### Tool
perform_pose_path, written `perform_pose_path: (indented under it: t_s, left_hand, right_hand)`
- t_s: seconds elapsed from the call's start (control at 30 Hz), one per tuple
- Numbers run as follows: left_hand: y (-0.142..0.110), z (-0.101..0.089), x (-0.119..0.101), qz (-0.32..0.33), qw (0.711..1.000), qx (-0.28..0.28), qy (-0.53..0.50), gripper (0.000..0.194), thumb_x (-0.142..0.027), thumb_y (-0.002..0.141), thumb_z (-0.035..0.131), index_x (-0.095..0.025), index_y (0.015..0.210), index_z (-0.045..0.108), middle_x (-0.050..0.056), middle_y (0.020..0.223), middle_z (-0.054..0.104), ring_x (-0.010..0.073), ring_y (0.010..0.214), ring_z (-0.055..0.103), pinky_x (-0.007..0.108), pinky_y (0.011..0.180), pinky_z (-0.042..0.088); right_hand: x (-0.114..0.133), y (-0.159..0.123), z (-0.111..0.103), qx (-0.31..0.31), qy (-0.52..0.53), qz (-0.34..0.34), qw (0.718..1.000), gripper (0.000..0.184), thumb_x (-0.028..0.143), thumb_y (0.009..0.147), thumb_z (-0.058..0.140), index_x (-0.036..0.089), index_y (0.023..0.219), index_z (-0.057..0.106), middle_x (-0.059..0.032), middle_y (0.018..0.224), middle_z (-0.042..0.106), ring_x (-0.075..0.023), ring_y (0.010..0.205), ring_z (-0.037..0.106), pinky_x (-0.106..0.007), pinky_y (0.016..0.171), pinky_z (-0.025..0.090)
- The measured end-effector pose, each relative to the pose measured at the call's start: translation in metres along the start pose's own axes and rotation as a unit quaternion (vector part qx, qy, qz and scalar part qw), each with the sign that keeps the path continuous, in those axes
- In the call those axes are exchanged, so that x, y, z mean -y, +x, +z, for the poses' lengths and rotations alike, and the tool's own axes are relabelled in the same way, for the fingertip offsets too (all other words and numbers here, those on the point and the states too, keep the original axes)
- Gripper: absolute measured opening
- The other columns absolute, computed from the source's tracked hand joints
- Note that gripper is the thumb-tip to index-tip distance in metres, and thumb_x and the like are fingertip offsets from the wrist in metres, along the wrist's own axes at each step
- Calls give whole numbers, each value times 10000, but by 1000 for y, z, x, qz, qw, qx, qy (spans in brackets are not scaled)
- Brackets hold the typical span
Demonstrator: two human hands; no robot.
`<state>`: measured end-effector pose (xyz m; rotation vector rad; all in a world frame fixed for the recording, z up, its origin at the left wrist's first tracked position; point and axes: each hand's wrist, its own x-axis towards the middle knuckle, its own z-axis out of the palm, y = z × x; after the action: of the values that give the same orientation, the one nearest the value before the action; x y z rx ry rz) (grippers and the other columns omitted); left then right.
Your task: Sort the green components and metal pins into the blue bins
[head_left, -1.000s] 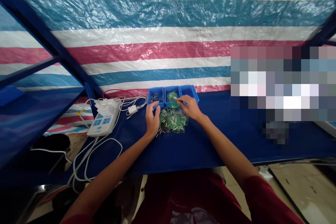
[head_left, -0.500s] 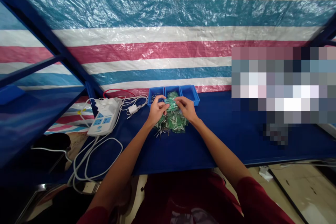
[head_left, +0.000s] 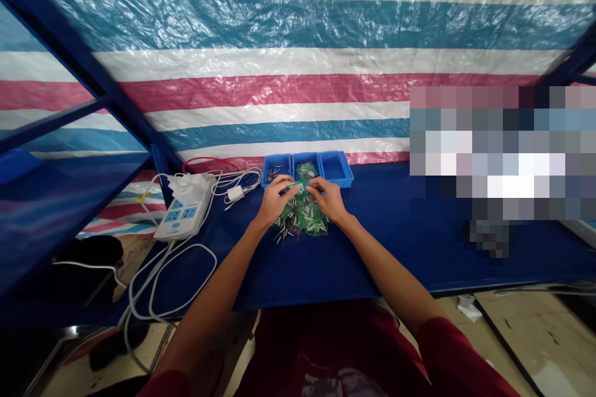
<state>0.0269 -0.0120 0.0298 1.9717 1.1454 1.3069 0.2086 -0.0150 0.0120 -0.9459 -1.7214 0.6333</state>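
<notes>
Both of my hands meet above a pile on the blue table. My left hand (head_left: 274,203) is closed, pinching one side of a small green clear-plastic packet (head_left: 298,187). Thumb and fingers of my right hand (head_left: 330,198) grip the packet's other side. Below lies a heap of similar green packets (head_left: 313,218) with pale metallic pieces inside. Thin dark metal pins or bits (head_left: 287,227) lie loose at the heap's left; their exact kind is too small to tell.
Behind my hands stand three joined blue bins: the left bin (head_left: 277,166) holds thin metal pieces, the middle bin (head_left: 306,158) green packets. A white power strip (head_left: 185,218) with cables and a white charger (head_left: 235,193) lies left. A blurred-out area covers the right.
My left hand has closed its raised fingers around the packet, and the packet has come slightly lower and nearer. My right hand has shifted a little toward the left and down.
</notes>
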Motion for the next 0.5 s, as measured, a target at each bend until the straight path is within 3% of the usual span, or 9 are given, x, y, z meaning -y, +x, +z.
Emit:
perform_pose_path:
  t_s: [0.1,0.2,0.27,0.33,0.4,0.5]
  left_hand:
    - [-2,5,-1,-80,992,7,-94,328,-490,811,636,-167,862,611,-41,524,527,106,438,507,227,472,423]
    - [-3,8,0,-128,977,-9,-172,401,-483,772,688,-198,1016,547,-97,455,464,95,341,458,196,380,360]
    - [-4,8,2,-140,972,-5,-188,390,-512,783,668,-195,980,554,-91,458,463,89,323,434,192,346,318]
    - [-3,7,5,-137,974,10,-182,410,-575,835,570,-170,894,593,-49,501,507,90,358,445,205,358,331]
    - [-2,6,7,-115,981,2,-159,497,-617,872,474,-149,789,617,9,603,574,104,462,506,228,430,402]
    - [-1,4,6,-73,991,-18,-108,508,-599,838,542,-144,614,576,50,724,618,132,624,572,254,574,474]
  right_hand:
    - [6,-2,0,-17,12,-8,1000,271,340,950,423,224,1108,610,-3,731,613,-154,621,587,-284,647,495]
    - [8,0,-2,-16,-2,-74,997,276,271,933,408,227,1035,661,-72,1002,635,-181,864,613,-318,754,509]
    - [6,1,-2,-15,-4,-93,996,229,268,901,462,218,951,680,-97,1132,599,-198,964,599,-327,780,511]
    - [4,2,-1,-17,-4,-76,997,194,295,885,506,207,895,678,-96,1074,624,-198,923,609,-323,772,510]
    - [2,2,-1,-20,-5,-40,999,206,339,885,524,192,861,667,-69,886,660,-187,795,615,-314,742,503]
    - [0,2,0,-25,-3,3,1000,258,394,883,525,178,834,657,-28,699,636,-164,634,573,-296,673,488]
